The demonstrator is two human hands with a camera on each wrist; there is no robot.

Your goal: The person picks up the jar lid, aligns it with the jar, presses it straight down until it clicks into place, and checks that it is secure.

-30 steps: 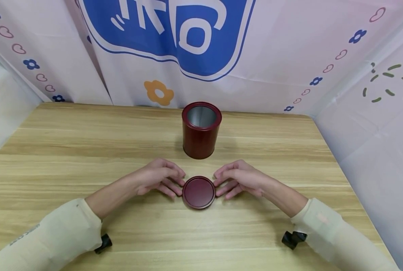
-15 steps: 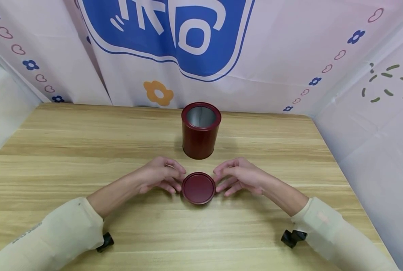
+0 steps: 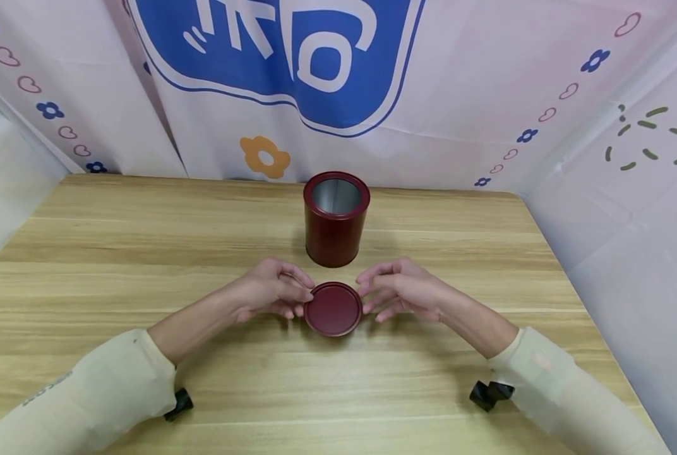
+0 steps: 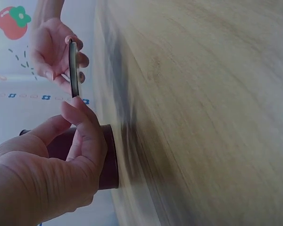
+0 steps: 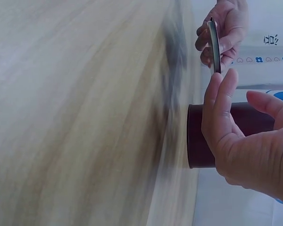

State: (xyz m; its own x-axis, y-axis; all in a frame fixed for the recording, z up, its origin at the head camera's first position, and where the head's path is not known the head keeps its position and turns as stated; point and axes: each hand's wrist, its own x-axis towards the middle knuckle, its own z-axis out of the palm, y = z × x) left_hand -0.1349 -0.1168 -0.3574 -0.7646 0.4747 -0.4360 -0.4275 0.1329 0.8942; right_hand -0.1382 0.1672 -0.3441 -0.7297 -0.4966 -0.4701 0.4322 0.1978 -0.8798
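Lid (image 3: 333,309) is pinched at its edges between my left hand (image 3: 270,289) and right hand (image 3: 398,289), lifted off the table (image 3: 117,253), the tin (image 3: 336,218) just beyond them.

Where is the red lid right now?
In the head view, the red lid is held between both hands, lifted off the table, just in front of the open tin.

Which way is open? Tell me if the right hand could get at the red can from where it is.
Probably yes. The right hand pinches the lid with the left hand, and the open red can stands just beyond on bare table.
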